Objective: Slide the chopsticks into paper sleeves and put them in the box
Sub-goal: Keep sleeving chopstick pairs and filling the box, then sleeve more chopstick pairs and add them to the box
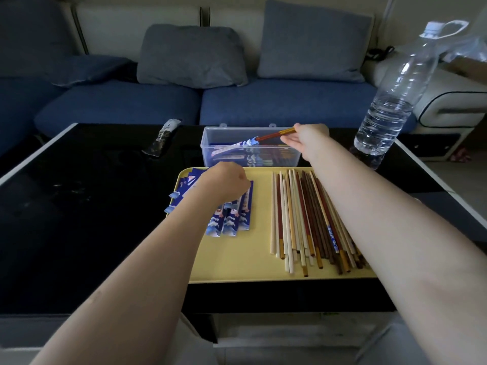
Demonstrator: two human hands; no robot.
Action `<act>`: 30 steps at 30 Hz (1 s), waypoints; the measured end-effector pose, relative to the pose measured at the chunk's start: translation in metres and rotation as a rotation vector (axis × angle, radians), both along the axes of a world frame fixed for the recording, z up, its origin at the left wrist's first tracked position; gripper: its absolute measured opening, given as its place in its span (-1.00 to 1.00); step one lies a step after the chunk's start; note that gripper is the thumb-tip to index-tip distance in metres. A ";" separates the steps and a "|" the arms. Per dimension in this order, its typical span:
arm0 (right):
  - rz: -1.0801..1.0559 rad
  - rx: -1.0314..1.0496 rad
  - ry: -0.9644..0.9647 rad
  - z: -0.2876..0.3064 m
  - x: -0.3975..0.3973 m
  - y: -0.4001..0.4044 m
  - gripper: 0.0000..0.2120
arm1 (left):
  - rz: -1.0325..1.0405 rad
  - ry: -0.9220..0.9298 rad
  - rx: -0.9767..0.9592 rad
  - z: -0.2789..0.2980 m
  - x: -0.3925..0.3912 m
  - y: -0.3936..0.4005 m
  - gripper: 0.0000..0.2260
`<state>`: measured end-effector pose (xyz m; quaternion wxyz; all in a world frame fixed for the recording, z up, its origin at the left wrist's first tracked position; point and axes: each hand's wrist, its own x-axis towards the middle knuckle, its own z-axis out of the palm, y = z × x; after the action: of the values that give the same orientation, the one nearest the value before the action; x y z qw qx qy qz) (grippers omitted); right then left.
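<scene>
My right hand (308, 139) holds a sleeved pair of chopsticks (259, 139) by its gold-tipped end, slanting down into the clear plastic box (208, 154). Several sleeved pairs lie inside the box. My left hand (226, 184) rests with curled fingers on the pile of blue paper sleeves (232, 222) at the left of the yellow tray (250, 259); whether it pinches one is hidden. Several loose chopsticks (308, 219), white, red and brown, lie in a row on the tray's right side.
A tall water bottle (390, 101) stands at the table's right back, close to my right arm. A dark wrapper (163, 138) lies left of the box on the black table (79, 206). A blue sofa with cushions is behind.
</scene>
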<state>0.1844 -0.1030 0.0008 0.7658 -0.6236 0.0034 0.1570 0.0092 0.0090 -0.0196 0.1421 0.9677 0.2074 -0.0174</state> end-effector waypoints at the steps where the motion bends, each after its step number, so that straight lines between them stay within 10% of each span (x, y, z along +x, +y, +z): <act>1: 0.011 -0.034 -0.021 0.002 0.003 -0.001 -0.62 | 0.006 0.002 0.011 -0.002 0.002 0.000 -0.79; 13: 0.065 -0.289 -0.033 0.000 -0.041 -0.052 -0.85 | 0.006 0.187 0.328 -0.012 -0.006 -0.010 -0.74; 30: 0.349 -0.622 -0.212 -0.024 -0.097 -0.070 -0.83 | 0.041 0.131 0.257 -0.013 -0.018 -0.031 -0.58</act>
<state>0.0878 -0.1729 -0.0235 0.4976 -0.8305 -0.1345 0.2113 -0.0084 -0.0215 -0.0327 0.0036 0.9703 0.2363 -0.0509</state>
